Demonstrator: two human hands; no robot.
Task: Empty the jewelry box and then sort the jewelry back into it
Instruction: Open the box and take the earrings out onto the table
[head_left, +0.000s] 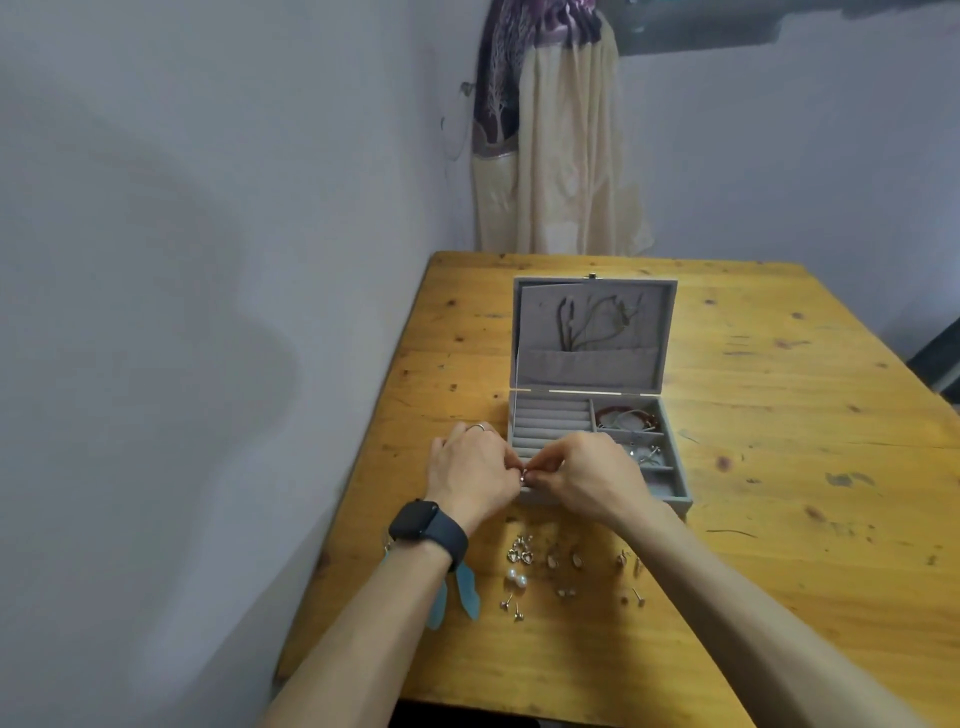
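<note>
I have one view only, from the head, looking forward and down over my forearms at the wooden bench (779, 415). The open jewelry box (592, 395) sits near at 12 o'clock; wall and hanging curtain (561, 145) fill the top.

We see a grey jewelry box (592, 415) standing open on a wooden table, its lid upright with cords tucked in the lid pocket. Ring rolls fill its left side; a red bracelet (628, 417) lies in the far right compartment, silver pieces in the next. Before the box, small earrings (566, 566) and two pearls (514, 577) lie scattered.
</note>
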